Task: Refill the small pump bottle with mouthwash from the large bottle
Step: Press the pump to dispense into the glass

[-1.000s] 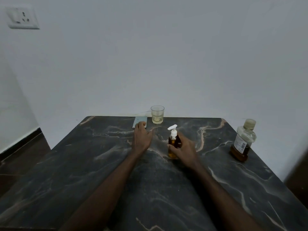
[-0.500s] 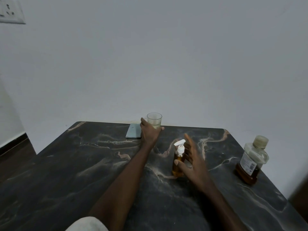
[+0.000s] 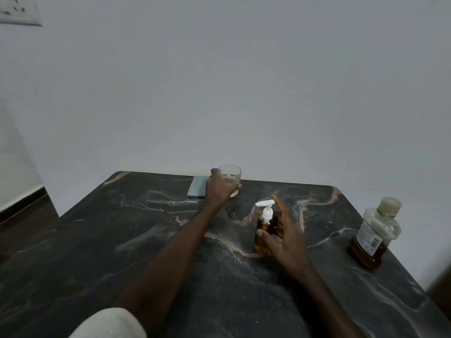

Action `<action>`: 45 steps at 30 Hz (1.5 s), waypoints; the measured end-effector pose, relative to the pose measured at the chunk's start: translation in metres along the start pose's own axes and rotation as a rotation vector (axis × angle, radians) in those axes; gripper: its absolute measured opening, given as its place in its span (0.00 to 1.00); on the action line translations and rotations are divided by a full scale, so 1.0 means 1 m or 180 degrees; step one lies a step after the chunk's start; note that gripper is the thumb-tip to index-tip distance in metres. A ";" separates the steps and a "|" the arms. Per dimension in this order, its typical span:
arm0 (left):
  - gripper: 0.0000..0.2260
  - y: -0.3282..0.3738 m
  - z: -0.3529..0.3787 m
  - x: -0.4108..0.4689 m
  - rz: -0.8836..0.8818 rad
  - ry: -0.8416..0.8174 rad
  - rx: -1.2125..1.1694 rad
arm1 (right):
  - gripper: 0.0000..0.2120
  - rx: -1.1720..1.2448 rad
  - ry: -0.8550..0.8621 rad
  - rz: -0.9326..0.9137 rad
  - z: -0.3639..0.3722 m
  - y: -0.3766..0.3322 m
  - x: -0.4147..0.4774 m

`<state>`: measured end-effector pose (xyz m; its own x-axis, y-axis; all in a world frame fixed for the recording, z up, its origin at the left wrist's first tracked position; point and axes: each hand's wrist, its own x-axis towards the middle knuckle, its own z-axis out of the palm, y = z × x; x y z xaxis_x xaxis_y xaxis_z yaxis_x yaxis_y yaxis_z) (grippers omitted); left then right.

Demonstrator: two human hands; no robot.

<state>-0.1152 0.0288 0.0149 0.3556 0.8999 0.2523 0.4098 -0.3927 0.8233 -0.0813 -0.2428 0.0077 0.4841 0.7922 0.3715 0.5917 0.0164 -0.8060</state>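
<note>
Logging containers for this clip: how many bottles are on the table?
2. The small pump bottle stands mid-table by the right hand; the large mouthwash bottle stands near the table's right edge. None appears hidden.

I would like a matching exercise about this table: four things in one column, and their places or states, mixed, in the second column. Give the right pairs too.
Things:
1. glass
2. small pump bottle
3. large bottle
4. blue card

Places or states:
A. stands alone at the right edge, capped
B. lies flat, left of the glass
C. gripped by the left hand
D. beside the open right hand

Pairs: 1-C, 2-D, 3-A, 4-B
</note>
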 end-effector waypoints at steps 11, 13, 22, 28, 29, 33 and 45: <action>0.39 -0.021 -0.076 -0.140 0.0409 -0.0350 -0.0138 | 0.52 -0.0017 0.0199 -0.0187 -0.004 -0.022 -0.011; 0.38 -0.024 -0.081 -0.158 0.0407 -0.0469 -0.0234 | 0.51 -0.0061 0.0239 -0.0209 -0.005 -0.024 -0.013; 0.38 -0.028 -0.090 -0.167 0.0459 -0.1062 -0.0752 | 0.43 -0.0472 0.0127 -0.0596 0.001 -0.027 -0.013; 0.36 -0.032 -0.086 -0.161 0.0459 -0.1099 -0.0907 | 0.39 -0.0694 -0.0264 -0.0781 0.003 -0.033 0.006; 0.36 -0.033 -0.085 -0.160 0.0456 -0.1094 -0.0924 | 0.39 -0.0751 -0.0365 -0.0804 0.003 -0.031 0.011; 0.35 -0.032 -0.084 -0.156 0.0457 -0.1058 -0.0946 | 0.36 -0.0881 -0.0537 -0.0875 0.006 -0.025 0.025; 0.36 -0.035 -0.080 -0.157 0.0476 -0.0950 -0.0864 | 0.31 -0.1241 -0.0405 -0.1050 0.015 -0.008 0.035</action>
<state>-0.2519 -0.0834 -0.0125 0.6381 0.7270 0.2536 0.1136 -0.4146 0.9029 -0.0788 -0.2065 0.0204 0.1637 0.8515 0.4982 0.9072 0.0685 -0.4152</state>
